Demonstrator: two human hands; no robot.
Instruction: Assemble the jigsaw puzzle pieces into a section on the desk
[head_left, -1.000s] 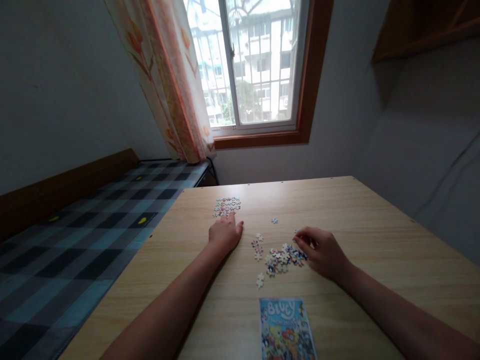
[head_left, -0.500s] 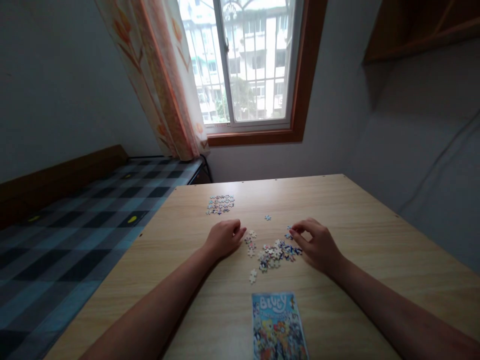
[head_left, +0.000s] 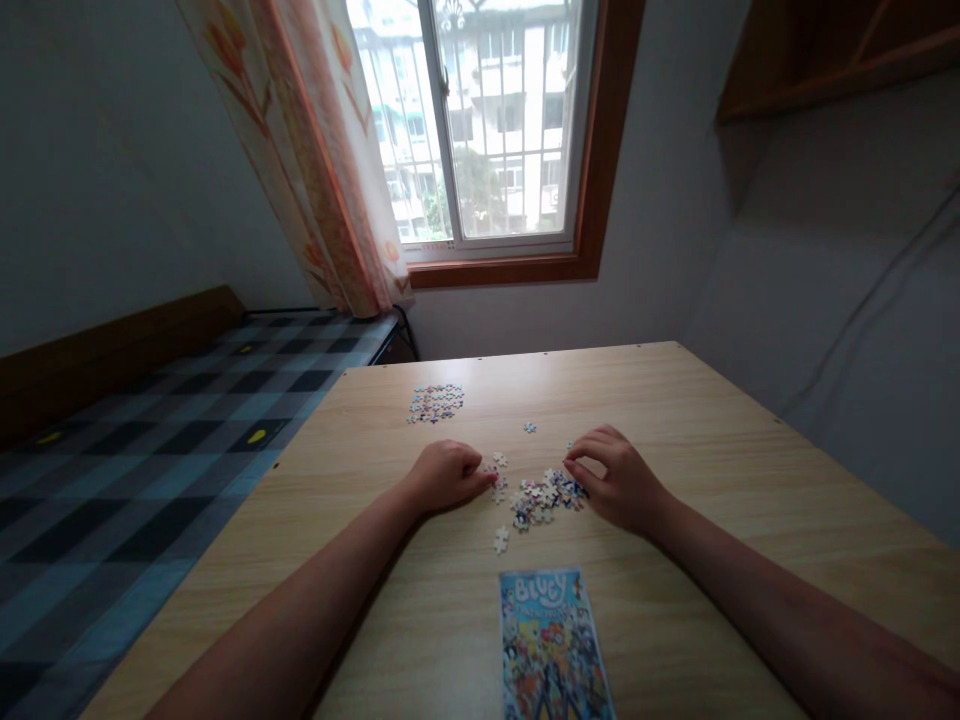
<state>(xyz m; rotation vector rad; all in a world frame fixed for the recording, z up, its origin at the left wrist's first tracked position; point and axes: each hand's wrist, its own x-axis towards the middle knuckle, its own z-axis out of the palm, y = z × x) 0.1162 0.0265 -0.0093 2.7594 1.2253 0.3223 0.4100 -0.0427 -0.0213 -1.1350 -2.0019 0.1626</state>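
Note:
Loose jigsaw puzzle pieces (head_left: 541,496) lie in a heap on the wooden table, between my two hands. My left hand (head_left: 448,474) rests to the left of them with its fingers curled in. Its outstretched fingertip touches the edge of a short column of pieces (head_left: 500,484); whatever may be under it is hidden. At the heap's upper right, my right hand (head_left: 616,474) pinches thumb and forefinger together on a puzzle piece, mostly covered by the fingertips. One blue-tinted piece (head_left: 530,427) lies by itself beyond the heap, and a pale piece (head_left: 502,540) lies nearer me.
Farther back on the left stands a block of pieces laid in rows (head_left: 436,403). A blue picture card or box reading "Bluey" (head_left: 555,640) lies at the near side of the table (head_left: 712,440). A bed with a checked cover (head_left: 225,420) borders the left.
My left fingertip has come down against the pieces beside it. My right fingers have shifted slightly, closing over a piece at the heap's edge. The view has moved a little.

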